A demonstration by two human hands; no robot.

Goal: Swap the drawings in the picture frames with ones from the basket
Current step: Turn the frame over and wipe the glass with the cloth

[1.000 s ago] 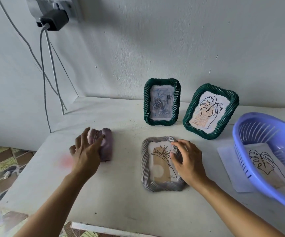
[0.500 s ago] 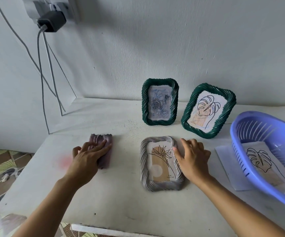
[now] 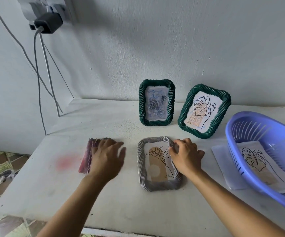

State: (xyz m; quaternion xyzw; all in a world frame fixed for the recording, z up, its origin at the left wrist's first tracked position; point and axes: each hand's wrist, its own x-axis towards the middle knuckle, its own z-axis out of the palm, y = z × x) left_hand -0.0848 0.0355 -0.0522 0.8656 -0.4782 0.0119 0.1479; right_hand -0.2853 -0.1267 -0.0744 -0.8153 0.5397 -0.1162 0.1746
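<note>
- Looking down, I see the grey frame [image 3: 159, 164] lying flat on the white table [image 3: 121, 207], near the middle of the front edge.
- My right hand [image 3: 186, 157] rests on its right side — fingers bent over the top right corner, touching the rim.
- My left hand [image 3: 106, 159] lies flat and open on a pink folded cloth [image 3: 87, 156], toward the left edge.
- Two green frames stand at the back edge by the wall: one with a blue rose picture [image 3: 156, 102], one tilted with a leaf drawing [image 3: 204, 111].
- The purple basket [image 3: 265, 189] sits at the right edge — a leaf drawing [image 3: 258, 161] lies inside it.
- A white paper [image 3: 224, 166] pokes out from under the basket.
</note>
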